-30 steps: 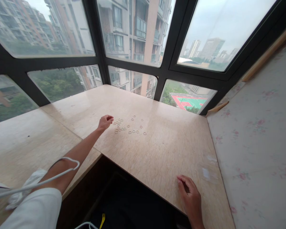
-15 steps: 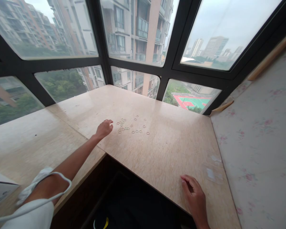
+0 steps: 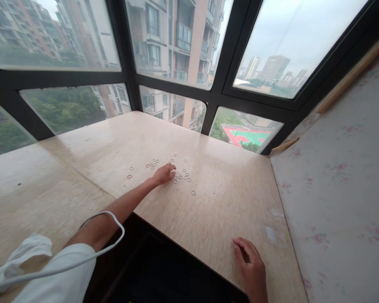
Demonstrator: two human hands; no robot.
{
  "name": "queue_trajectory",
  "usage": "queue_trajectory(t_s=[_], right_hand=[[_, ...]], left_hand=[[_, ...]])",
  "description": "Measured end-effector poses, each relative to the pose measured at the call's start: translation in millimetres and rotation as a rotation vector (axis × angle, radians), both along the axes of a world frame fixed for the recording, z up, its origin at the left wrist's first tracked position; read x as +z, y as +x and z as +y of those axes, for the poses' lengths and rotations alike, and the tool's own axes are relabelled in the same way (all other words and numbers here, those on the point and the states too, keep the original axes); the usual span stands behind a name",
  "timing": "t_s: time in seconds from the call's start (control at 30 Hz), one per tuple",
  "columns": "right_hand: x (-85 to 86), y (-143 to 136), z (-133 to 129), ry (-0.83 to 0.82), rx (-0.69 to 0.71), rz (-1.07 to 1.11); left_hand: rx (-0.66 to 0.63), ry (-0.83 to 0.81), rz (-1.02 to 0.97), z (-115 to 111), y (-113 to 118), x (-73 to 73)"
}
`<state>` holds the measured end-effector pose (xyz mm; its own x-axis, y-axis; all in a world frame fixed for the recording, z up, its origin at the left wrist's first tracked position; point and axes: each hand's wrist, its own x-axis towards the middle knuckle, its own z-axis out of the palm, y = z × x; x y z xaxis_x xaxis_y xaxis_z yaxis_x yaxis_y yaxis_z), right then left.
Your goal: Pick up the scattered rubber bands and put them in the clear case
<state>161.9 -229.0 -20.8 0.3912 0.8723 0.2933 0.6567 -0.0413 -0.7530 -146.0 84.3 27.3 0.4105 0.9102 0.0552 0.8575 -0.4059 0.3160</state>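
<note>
moved rightward, the left hand (image 3: 164,174) sits between thin rings (image 3: 185,177), some just right of its bent fingertips; whether it grips one, i cannot tell. right hand (image 3: 251,266), loosely curled, is farther.

Text check, head view: no lettering, number, brand or sign legible. Pale rectangular patch (image 3: 270,233) on the right part of the tabletop (image 3: 214,223), near the wall: label-like in outline, no print resolved on it. Sports court (image 3: 251,136) seen through the lower window: painted lines visible, too small to tell whether any form letters or figures. Building fronts (image 3: 185,35) beyond the glass: no readable signage at this resolution.
</note>
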Motion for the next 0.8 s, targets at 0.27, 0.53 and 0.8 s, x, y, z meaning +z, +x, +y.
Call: queue_trajectory(t_s=[0.27, 0.53, 0.8], right_hand=[[-5.9, 2.0, 3.3, 0.017, -0.023, -0.056], [-7.6, 3.2, 4.6, 0.0, -0.039, -0.072], [-2.8, -0.5, 6.2, 0.003, -0.046, -0.07]], left_hand=[[0.378, -0.018, 0.122, 60.1, -94.2, 12.7], [0.166, -0.052, 0.064, 55.5, -52.6, 19.6], [-0.276, -0.174, -0.02, 32.9, 58.7, 0.2]])
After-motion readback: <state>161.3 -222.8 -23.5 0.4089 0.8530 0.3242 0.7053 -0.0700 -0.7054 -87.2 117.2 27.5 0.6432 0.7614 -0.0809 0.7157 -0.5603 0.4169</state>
